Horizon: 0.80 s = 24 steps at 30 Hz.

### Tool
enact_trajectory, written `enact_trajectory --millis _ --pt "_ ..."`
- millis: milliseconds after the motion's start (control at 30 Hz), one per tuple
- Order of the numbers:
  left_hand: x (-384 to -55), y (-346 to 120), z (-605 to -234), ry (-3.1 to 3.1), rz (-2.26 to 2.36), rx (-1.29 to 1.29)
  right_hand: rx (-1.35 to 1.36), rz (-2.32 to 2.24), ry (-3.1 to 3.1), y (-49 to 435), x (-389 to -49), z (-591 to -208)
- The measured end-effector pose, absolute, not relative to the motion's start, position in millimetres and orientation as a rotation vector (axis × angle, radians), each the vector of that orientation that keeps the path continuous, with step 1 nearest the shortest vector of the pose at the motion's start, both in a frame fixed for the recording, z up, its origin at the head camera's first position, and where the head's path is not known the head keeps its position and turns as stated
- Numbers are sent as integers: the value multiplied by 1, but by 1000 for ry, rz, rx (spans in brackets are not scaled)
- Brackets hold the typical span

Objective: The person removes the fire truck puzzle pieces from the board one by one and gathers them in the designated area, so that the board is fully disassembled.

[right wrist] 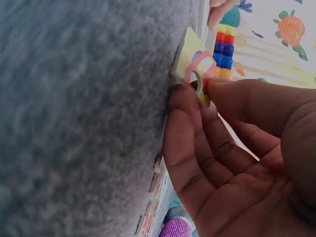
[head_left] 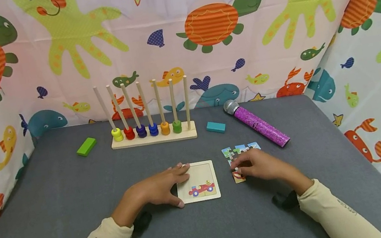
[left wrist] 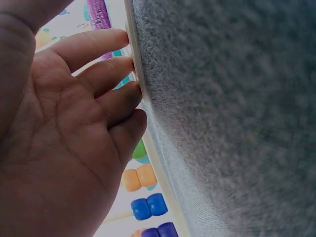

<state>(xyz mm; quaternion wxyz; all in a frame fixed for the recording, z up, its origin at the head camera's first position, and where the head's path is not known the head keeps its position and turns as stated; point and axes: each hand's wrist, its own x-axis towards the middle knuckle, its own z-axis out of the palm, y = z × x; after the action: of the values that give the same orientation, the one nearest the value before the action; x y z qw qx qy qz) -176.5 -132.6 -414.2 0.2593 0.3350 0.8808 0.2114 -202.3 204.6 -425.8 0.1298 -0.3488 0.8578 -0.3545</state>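
Note:
My left hand (head_left: 164,184) rests along the left side of a square wooden puzzle board (head_left: 200,174), fingers spread on its upper corner and thumb at the lower one. Part of a red car picture lies in the board's lower right. In the left wrist view the fingertips (left wrist: 133,91) touch the board's edge. To the right, my right hand (head_left: 259,163) pinches a small puzzle piece (right wrist: 201,94) between thumb and fingers, close over the table. A yellow piece with a red shape (head_left: 238,177) shows below its fingertips. Several joined blue and green puzzle pieces (head_left: 240,148) lie just beyond that hand, partly covered by it.
A wooden peg stand (head_left: 153,139) with coloured beads stands at the back. A green block (head_left: 86,146) lies to its left, a teal block (head_left: 216,127) to its right. A glittery purple microphone (head_left: 258,125) lies at the back right. Printed cloth hangs behind the grey table (head_left: 73,190).

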Motion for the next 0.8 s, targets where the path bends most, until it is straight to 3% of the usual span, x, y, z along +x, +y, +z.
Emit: enact_trajectory --millis 800 --pt "-178 -132 -415 2412 529 893 -959 -1058 2530 198 -202 -417"
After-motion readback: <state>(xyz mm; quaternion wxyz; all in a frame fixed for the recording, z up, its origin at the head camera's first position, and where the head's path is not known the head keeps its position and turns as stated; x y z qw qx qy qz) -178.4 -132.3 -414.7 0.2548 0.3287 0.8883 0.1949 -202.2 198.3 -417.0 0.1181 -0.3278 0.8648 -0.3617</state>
